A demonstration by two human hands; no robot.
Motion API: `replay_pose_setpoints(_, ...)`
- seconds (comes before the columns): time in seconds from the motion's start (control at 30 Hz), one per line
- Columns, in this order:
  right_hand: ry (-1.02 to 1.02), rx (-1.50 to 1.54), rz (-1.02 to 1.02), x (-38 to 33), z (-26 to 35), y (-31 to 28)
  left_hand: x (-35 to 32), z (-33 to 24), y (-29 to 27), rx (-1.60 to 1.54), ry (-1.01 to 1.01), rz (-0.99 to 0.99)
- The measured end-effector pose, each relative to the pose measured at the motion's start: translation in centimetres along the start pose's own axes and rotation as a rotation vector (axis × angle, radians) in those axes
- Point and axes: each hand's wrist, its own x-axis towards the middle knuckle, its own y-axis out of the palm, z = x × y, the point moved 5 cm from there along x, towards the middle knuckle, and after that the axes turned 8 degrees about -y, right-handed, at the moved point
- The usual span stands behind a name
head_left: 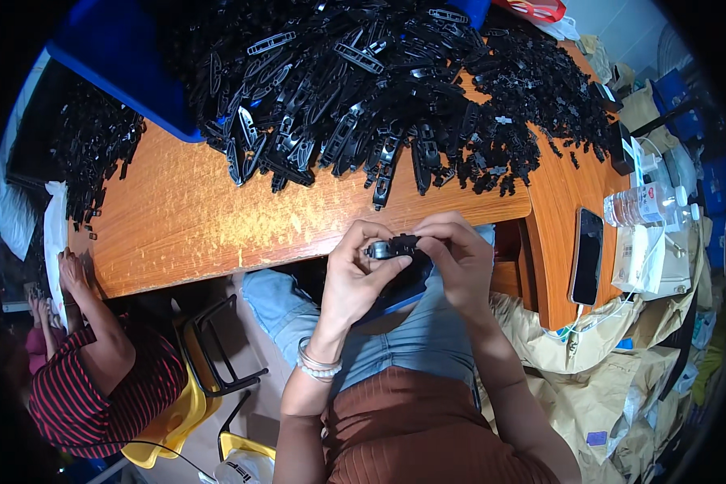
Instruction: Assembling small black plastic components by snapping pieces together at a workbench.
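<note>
Above my lap, just off the table's front edge, both hands meet at a black plastic part with a shiny grey end. My left hand is closed on it, thumb and fingers pinching it from the left. My right hand pinches a small black plastic piece against the part's right end; whether the two are joined cannot be made out. Beyond my hands lies a large heap of long black plastic parts. To its right spreads a pile of small black plastic pieces.
A blue bin stands at the far left of the wooden table. At the right are a phone on a cable and plastic bottles. Another person sits at the left, beside chairs. Brown paper covers the right side.
</note>
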Motion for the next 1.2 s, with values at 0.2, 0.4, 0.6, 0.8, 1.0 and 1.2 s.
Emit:
replay_pose_setpoints(0.2, -0.313, -0.453, 0.088, 0.2, 2.4, 0.1, -0.6, -0.4, 0.0, -0.213, 0.011, 0.051)
replay_pose_setpoints(0.4, -0.319, -0.517, 0.13, -0.1, 2.6, 0.7, -0.3, 0.4, -0.5, -0.154, 0.021, -0.023)
replay_pose_setpoints(0.6, 0.47, 0.134, 0.324, -1.7, -2.4, 1.1, -0.4, 1.2, -1.0, -0.05, -0.007, -0.045)
replay_pose_setpoints(0.8, 0.312, 0.066, 0.489, -3.1, -2.9, 1.9, 0.0, -0.3, -2.8, 0.549, 0.156, -0.115)
replay_pose_setpoints(1.0, -0.138, -0.6, 0.16, 0.9, -2.3, -1.1, 4.4, -3.1, -0.7, 1.05, 0.518, -0.48)
replay_pose_setpoints(1.2, -0.428, -0.957, 0.089, 4.8, -3.2, -4.0, 5.0, -1.7, -0.2, 1.043, 0.426, -0.505)
